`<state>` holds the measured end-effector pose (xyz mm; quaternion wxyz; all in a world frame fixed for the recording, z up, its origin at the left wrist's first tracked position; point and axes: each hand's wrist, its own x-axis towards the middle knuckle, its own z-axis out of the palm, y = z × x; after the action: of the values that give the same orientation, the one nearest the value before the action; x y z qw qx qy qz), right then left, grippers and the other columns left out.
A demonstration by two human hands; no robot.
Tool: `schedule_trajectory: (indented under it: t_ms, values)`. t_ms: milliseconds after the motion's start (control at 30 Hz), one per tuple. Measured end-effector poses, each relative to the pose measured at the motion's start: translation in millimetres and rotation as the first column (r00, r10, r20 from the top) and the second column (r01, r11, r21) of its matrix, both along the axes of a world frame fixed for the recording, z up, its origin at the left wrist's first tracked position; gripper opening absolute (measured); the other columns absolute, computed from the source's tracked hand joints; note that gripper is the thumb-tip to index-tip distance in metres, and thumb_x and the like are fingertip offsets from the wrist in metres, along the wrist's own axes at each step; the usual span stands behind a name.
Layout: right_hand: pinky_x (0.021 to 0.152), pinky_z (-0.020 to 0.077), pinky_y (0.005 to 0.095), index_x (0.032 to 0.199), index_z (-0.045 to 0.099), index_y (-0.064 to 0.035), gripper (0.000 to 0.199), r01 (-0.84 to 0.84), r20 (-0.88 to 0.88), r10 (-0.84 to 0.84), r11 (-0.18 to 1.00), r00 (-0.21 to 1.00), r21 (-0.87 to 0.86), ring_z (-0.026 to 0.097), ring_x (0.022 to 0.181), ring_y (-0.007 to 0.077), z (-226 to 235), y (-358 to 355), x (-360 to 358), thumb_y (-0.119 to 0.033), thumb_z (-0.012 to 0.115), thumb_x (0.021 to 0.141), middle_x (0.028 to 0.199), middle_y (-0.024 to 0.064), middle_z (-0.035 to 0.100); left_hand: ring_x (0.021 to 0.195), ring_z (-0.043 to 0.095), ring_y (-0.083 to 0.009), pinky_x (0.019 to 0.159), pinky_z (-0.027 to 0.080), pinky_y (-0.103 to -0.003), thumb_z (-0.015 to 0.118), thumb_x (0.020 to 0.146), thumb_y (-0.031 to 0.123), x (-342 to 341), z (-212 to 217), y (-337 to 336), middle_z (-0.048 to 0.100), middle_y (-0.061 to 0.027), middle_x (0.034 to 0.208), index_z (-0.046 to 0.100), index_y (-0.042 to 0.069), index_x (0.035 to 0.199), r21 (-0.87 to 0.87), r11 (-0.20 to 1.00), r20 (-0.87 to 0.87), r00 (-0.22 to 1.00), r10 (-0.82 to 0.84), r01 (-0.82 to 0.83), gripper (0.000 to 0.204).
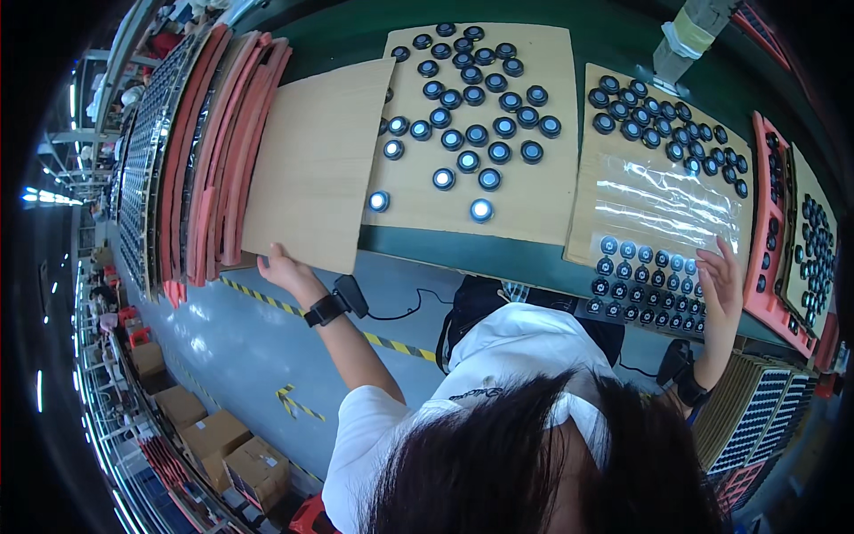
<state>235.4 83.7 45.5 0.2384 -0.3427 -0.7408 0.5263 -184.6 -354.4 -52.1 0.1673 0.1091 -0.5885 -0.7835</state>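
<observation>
My left hand [286, 271] grips the near edge of a plain brown cardboard sheet [311, 165], its fingers partly hidden at the edge. The sheet lies tilted between a stack of red-pink trays and a larger cardboard board [525, 80]. Small round black parts [477, 135] with pale centres are scattered over that board. At the right, my right hand [722, 278] has its fingers apart beside a clear plastic sheet [667, 200]. Rows of black discs [640, 276] with pale marks lie at its near end. More round parts [654, 120] cluster beyond it on another cardboard board [583, 222].
Red-pink trays [236, 151] stand stacked at the left. A red tray [767, 222] with round parts borders the right side. A grey post [683, 44] rises at the table's far edge. Cardboard boxes [253, 467] sit on the floor at the lower left.
</observation>
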Motion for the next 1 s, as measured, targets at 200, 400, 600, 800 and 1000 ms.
schedule_trajectory:
  t_ms: [200,400,600,800,1000]
  values:
    - [0.090,0.0373,0.0266,0.129,0.039,-0.0018,0.046,-0.035,-0.003,0.035,0.999,0.999,0.008,0.051,0.098,0.0139,2,-3,-6,-0.002,0.052,0.085,0.110,0.0100,0.055,0.094,0.056,-0.0236,0.077,0.049,-0.031,0.048,0.089,0.007,27,4,18,0.055,-0.0159,0.101,0.042,-0.005,0.115,-0.182,0.940,0.223,0.919,0.324,-0.288,0.029]
    - [0.091,0.0372,0.0284,0.129,0.039,-0.0018,0.048,-0.095,0.021,0.094,0.994,0.995,0.048,0.052,0.099,0.0155,4,-9,-22,-0.002,0.054,0.084,0.109,0.0108,0.056,0.108,0.052,-0.0242,0.089,0.045,-0.033,0.050,0.090,0.014,49,0,10,0.052,-0.0182,0.117,0.041,-0.003,0.119,0.411,0.907,0.233,0.951,-0.203,0.092,0.035]
    - [0.091,0.0374,0.0296,0.128,0.041,-0.0008,0.047,-0.166,0.017,0.165,0.982,0.986,0.089,0.052,0.100,0.0174,8,-14,-35,-0.002,0.054,0.082,0.109,0.0115,0.056,0.112,0.050,-0.0242,0.094,0.042,-0.036,0.044,0.093,0.017,56,10,9,0.050,-0.0143,0.123,0.041,-0.003,0.121,0.289,0.904,0.259,0.884,-0.389,0.314,0.034]
    - [0.091,0.0372,0.0300,0.126,0.042,0.0002,0.047,-0.158,0.034,0.156,0.985,0.987,0.072,0.052,0.101,0.0187,9,-15,-30,-0.001,0.055,0.081,0.109,0.0120,0.056,0.106,0.053,-0.0219,0.091,0.044,-0.032,0.042,0.093,0.011,85,65,22,0.053,-0.0152,0.117,0.044,-0.005,0.117,0.485,0.707,0.042,0.794,-0.606,0.514,0.029]
    - [0.091,0.0373,0.0301,0.125,0.045,-0.0011,0.046,-0.182,0.081,0.173,0.976,0.982,0.119,0.052,0.101,0.0183,3,-16,-30,-0.003,0.056,0.080,0.108,0.0109,0.058,0.114,0.047,-0.0253,0.095,0.040,-0.039,0.048,0.088,0.002,71,106,17,0.044,-0.0145,0.128,0.032,0.000,0.131,0.258,0.658,-0.257,0.707,-0.659,0.708,0.045]
